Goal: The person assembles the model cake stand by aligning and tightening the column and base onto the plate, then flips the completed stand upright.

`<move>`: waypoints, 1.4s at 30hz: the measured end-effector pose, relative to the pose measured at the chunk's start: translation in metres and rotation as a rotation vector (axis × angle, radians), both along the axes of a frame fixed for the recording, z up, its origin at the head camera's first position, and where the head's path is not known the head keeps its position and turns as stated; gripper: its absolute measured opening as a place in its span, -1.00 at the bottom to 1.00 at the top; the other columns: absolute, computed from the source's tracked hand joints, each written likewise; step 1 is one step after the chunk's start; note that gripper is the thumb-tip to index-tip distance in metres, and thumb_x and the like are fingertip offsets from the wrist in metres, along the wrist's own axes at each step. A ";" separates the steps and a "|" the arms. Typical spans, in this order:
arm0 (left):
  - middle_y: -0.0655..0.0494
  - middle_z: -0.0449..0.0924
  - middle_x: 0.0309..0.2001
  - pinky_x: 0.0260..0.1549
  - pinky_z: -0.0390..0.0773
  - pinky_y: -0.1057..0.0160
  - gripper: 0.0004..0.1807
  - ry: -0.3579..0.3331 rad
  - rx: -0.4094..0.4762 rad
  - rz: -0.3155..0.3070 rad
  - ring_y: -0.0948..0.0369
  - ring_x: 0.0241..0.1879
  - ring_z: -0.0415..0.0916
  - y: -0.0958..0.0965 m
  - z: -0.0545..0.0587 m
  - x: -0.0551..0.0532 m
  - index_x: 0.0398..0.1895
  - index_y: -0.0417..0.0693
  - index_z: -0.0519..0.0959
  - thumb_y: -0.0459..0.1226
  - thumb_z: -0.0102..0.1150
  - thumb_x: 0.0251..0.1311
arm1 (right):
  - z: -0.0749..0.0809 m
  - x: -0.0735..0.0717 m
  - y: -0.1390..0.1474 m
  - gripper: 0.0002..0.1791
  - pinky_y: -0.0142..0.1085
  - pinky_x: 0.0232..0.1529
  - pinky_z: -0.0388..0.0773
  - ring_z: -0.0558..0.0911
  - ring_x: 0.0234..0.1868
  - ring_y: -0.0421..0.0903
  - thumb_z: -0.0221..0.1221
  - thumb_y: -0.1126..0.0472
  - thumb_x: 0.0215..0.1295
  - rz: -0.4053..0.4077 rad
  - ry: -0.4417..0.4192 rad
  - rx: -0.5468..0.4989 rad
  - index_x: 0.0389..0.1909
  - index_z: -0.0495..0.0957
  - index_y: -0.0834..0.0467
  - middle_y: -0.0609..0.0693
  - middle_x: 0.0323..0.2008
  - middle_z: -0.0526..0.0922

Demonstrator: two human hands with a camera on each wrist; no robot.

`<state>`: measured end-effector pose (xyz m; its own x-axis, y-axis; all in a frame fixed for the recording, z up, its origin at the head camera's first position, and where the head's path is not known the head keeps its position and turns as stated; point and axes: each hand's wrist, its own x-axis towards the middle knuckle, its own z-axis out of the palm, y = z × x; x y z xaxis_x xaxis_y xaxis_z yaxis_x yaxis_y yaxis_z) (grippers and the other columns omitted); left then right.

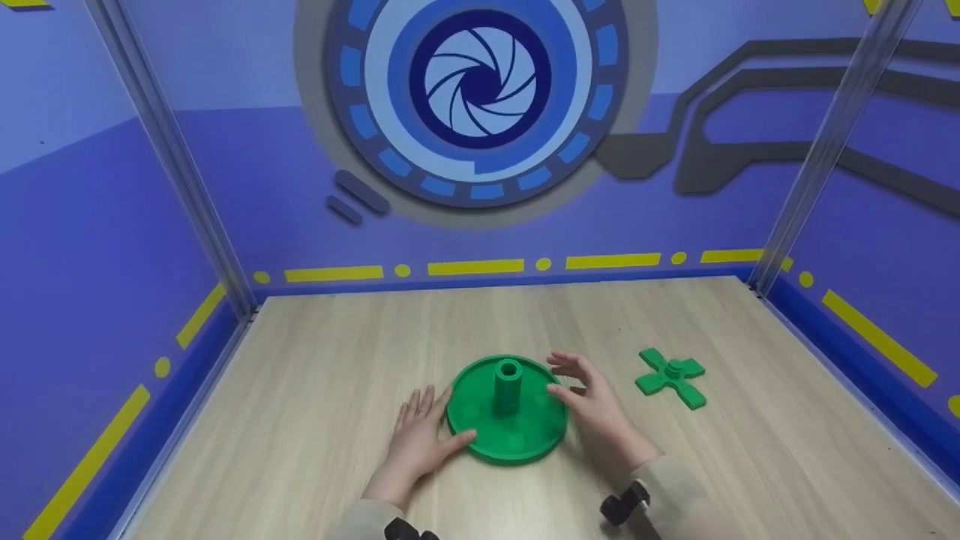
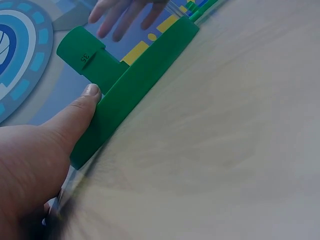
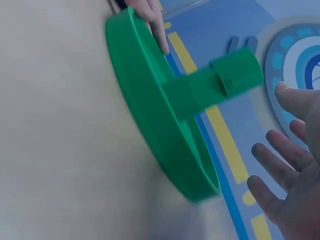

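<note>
A green round tray-like base (image 1: pixel 480 442) with a raised rim lies on the table, a hollow upright post (image 1: pixel 508 390) at its centre. In the left wrist view the post (image 2: pixel 82 50) bears the number 35. My left hand (image 1: pixel 421 442) holds the base's left rim, thumb over the edge and fingers along the outside. On the other side my right hand (image 1: pixel 600 409) hovers by the rim, fingers apart and loosely bent. The right wrist view shows that hand (image 3: pixel 300 175) with nothing in it, apart from the post. A green four-armed cross piece (image 1: pixel 673 373) with a round centre stub lies farther right.
The pale wooden table (image 1: pixel 337 360) is enclosed by blue printed panels at the back (image 1: pixel 247 187) and both sides. Metal posts (image 1: pixel 180 165) stand at its rear corners.
</note>
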<state>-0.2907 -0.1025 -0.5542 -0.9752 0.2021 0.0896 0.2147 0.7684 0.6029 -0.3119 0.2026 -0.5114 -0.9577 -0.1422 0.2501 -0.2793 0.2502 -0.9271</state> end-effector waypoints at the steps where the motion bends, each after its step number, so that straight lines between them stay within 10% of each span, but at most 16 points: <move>1: -0.34 0.00 0.62 0.61 -0.17 -0.33 0.05 -0.004 0.001 0.000 -0.31 0.63 -0.17 0.000 0.000 0.000 0.62 -0.05 0.17 0.31 0.25 0.22 | 0.000 0.002 0.008 -0.46 0.17 0.37 0.48 0.51 0.38 0.14 0.27 0.31 0.41 -0.013 0.004 0.022 0.38 0.43 0.13 0.11 0.35 0.55; 11: -0.35 0.01 0.62 0.60 -0.19 -0.34 0.05 0.005 0.010 0.005 -0.32 0.63 -0.18 0.001 -0.001 0.001 0.62 -0.06 0.17 0.30 0.24 0.22 | 0.001 0.014 0.083 -0.43 0.18 0.41 0.43 0.47 0.43 0.09 0.26 0.14 0.46 -0.151 -0.001 0.179 0.42 0.37 0.11 0.09 0.38 0.52; 19: -0.34 0.00 0.62 0.61 -0.20 -0.32 0.05 -0.002 0.014 0.008 -0.31 0.64 -0.19 0.001 0.000 0.002 0.62 -0.06 0.16 0.30 0.25 0.22 | 0.002 0.017 0.130 -0.33 -0.26 0.29 0.52 0.46 0.35 -0.12 0.23 -0.05 0.48 -0.271 -0.006 0.251 0.48 0.31 0.11 0.08 0.40 0.48; 28: -0.35 0.01 0.61 0.61 -0.19 -0.33 0.05 0.005 0.027 0.004 -0.33 0.63 -0.17 0.000 0.001 0.003 0.62 -0.06 0.17 0.30 0.26 0.22 | -0.004 0.013 0.168 -0.29 0.27 0.42 0.30 0.33 0.45 0.24 0.27 0.20 0.45 -0.345 -0.047 0.283 0.51 0.21 0.26 0.29 0.45 0.37; 42: -0.35 0.01 0.62 0.61 -0.17 -0.33 0.06 0.002 0.022 -0.002 -0.32 0.63 -0.17 0.001 0.002 0.003 0.62 -0.07 0.17 0.30 0.26 0.21 | -0.019 0.002 0.185 -0.16 0.26 0.37 0.41 0.39 0.36 0.47 0.34 0.20 0.32 -0.392 -0.201 0.412 0.45 0.15 0.48 0.55 0.34 0.37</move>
